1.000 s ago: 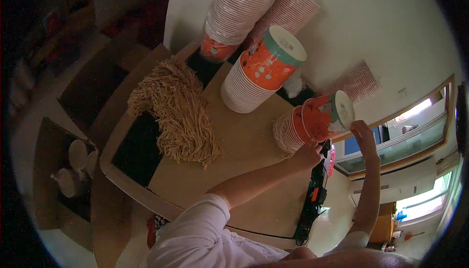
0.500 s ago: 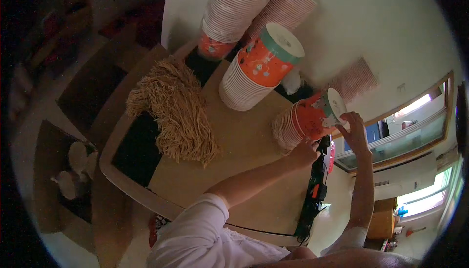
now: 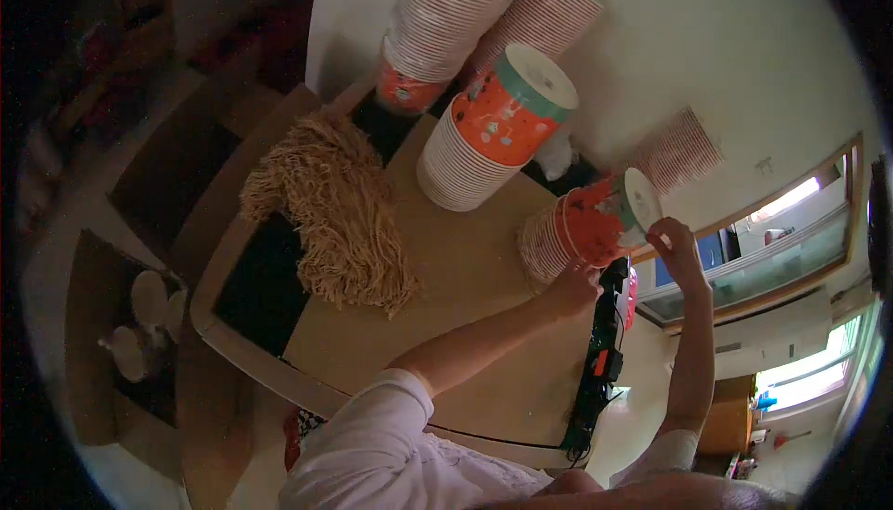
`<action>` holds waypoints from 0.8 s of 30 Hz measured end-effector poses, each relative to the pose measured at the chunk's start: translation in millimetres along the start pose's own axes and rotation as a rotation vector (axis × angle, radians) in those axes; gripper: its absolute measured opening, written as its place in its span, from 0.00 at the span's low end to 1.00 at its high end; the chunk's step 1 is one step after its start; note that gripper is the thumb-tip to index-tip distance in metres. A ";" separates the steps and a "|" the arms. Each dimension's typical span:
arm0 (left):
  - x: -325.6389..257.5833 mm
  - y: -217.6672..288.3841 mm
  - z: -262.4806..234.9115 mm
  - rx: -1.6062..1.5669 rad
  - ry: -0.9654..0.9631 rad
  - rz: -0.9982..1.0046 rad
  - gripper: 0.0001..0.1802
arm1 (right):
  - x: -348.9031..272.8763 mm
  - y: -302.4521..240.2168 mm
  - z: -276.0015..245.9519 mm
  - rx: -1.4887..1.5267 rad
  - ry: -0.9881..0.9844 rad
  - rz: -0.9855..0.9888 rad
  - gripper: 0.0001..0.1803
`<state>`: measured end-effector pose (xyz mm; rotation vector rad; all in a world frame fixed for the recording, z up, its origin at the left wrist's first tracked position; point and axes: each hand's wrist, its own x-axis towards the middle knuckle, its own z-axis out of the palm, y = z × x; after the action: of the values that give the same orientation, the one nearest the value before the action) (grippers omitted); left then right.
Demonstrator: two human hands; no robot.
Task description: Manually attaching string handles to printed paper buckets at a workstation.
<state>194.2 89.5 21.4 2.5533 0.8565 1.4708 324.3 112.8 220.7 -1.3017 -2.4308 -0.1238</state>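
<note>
A stack of paper buckets, orange with a teal band and a pale round base, leans on the table's right side. Clear film seems to cover its ribbed rims. Against its near side, my left hand has its fingers bent closed; whatever they grip is too small to make out. My right hand pinches at the edge of the base end with thumb and fingers. To the left, a second stack of paper buckets stands base up, untouched by either hand.
A tan shaggy bundle of strands lies on the left of the table. Tall wrapped bucket stacks stand at the back wall. A black power strip with cables runs along the right edge. Open cardboard boxes sit at the left.
My left hand has shifted slightly left and up along the stack's near side. My right hand's fingers have drawn back from over the base to its edge. The stack has hardly moved.
</note>
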 end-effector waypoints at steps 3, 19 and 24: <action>9.2 12.6 -22.0 -0.057 -0.192 -0.006 0.11 | -7.3 2.5 -13.2 -0.132 -0.143 -0.020 0.07; -26.4 -4.0 7.7 -0.026 -0.406 -0.083 0.16 | -0.4 -8.2 5.8 0.020 -0.125 0.179 0.06; -29.4 5.4 10.8 0.001 -0.083 -0.127 0.19 | -9.6 1.7 2.5 -0.126 -0.110 0.036 0.05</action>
<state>193.9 72.5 -5.5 2.4901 0.9873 1.3190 329.8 106.9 214.7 -1.4410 -2.5253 -0.2035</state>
